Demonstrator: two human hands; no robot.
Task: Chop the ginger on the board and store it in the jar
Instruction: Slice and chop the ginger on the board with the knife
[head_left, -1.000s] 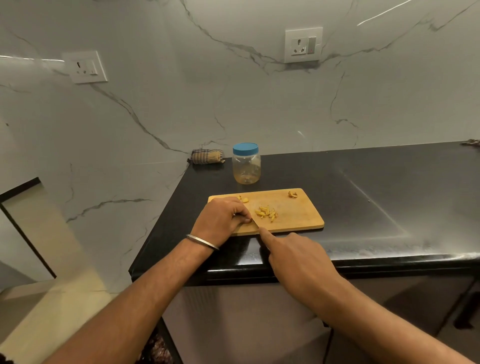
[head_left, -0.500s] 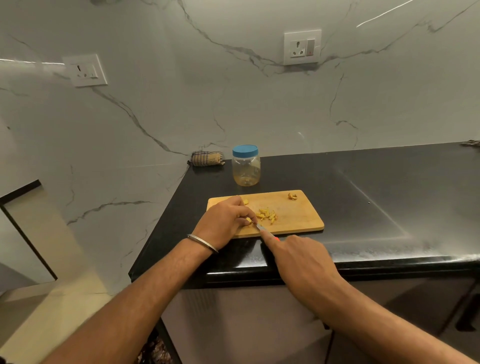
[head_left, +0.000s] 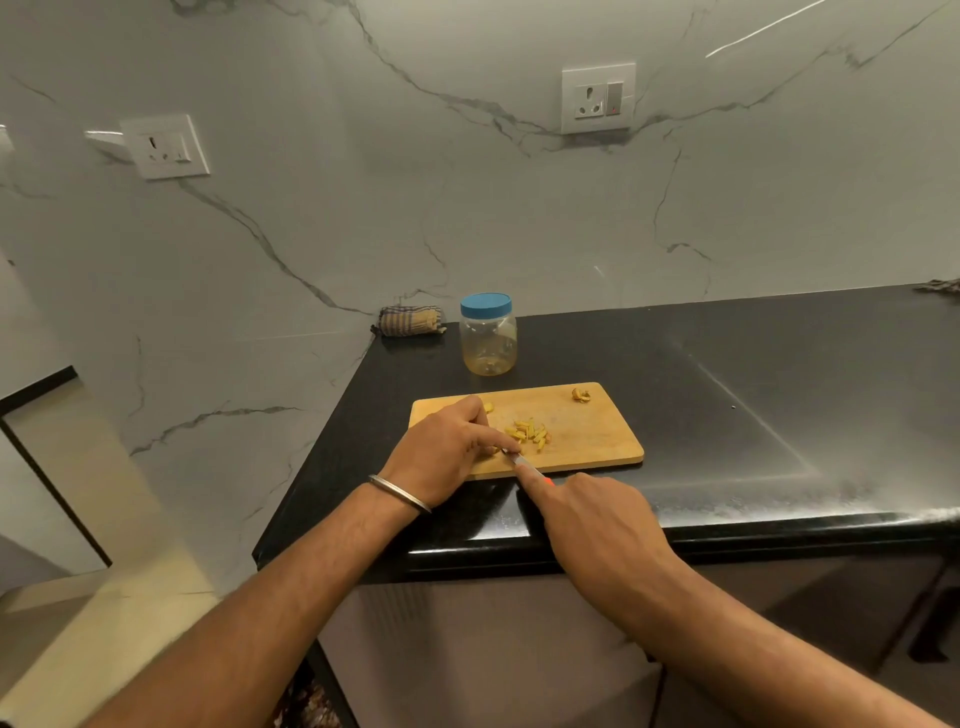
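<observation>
From over the person's shoulder, the left hand (head_left: 447, 449) curls on the near left part of the cutting board (head_left: 587, 441), its fingertips apparently pinning a ginger piece I can barely see. The right hand (head_left: 597, 525) grips a knife (head_left: 519, 461), forefinger laid along it. The blade's long axis runs from that hand up and left, its tip right at the left fingertips, so a slip could nick them. Cut ginger strips (head_left: 530, 432) lie mid-board, and the lidded jar (head_left: 488, 335) stands just behind the board.
</observation>
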